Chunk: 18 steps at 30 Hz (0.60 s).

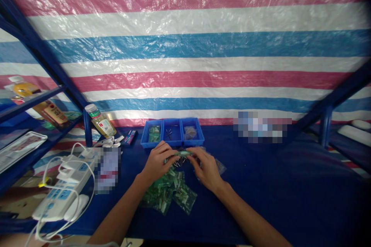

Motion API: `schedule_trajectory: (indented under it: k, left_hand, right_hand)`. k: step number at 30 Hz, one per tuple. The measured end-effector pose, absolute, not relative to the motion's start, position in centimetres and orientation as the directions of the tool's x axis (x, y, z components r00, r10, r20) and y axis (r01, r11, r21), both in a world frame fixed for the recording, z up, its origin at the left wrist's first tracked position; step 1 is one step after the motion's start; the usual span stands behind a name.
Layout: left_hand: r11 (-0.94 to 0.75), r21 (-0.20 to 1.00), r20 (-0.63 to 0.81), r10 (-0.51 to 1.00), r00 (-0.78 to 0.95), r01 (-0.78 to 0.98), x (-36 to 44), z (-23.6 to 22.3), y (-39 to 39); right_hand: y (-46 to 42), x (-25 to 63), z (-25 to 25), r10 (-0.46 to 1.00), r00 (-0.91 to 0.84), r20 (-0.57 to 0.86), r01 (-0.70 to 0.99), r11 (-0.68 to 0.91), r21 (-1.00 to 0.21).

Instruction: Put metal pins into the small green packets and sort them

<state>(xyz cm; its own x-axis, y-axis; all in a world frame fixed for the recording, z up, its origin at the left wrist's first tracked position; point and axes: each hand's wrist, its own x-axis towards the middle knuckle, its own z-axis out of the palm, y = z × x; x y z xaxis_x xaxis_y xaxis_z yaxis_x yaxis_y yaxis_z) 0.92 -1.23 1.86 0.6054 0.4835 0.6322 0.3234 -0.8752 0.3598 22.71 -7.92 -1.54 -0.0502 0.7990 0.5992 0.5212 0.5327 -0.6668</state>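
Observation:
My left hand [158, 162] and my right hand [206, 168] meet over the blue table [275, 185], both pinched on one small clear packet with green contents [182, 154] held between them. Just under my wrists lies a pile of similar green packets [171, 193]. A few more clear packets [220, 166] lie beside my right hand. Behind the hands stands a blue tray with three compartments [172, 132]: green packets on the left, small dark pins in the middle, clear bags on the right.
A white power strip with plugs and cables [68, 187] lies at the left edge. A bottle [101, 121] leans by a blue shelf post [87, 129]; bottles and a tray rest on the left shelves. A striped tarp [185, 46] hangs behind.

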Motion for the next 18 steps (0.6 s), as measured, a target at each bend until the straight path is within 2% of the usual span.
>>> schedule_trajectory:
  k: [4,10,18]
  left_hand:
    - [-0.871,0.376,0.632,0.491,0.600,0.316,1.1,2.0,-1.4]
    - [-0.831,0.464,0.656,0.555,0.511,0.306,1.2,1.2,-1.3]
    - [-0.864,0.413,0.643,0.501,0.579,0.289,0.9,1.8,-1.3]
  right_hand:
    - [-7.9,22.6,-2.6,0.815,0.029,0.579,0.498,0.490,-0.715]
    - [-8.0,22.7,-2.0,0.783,-0.060,0.619,0.542,0.546,-0.638]
    - [-8.2,22.9,-1.2,0.793,-0.084,0.603,0.524,0.550,-0.650]
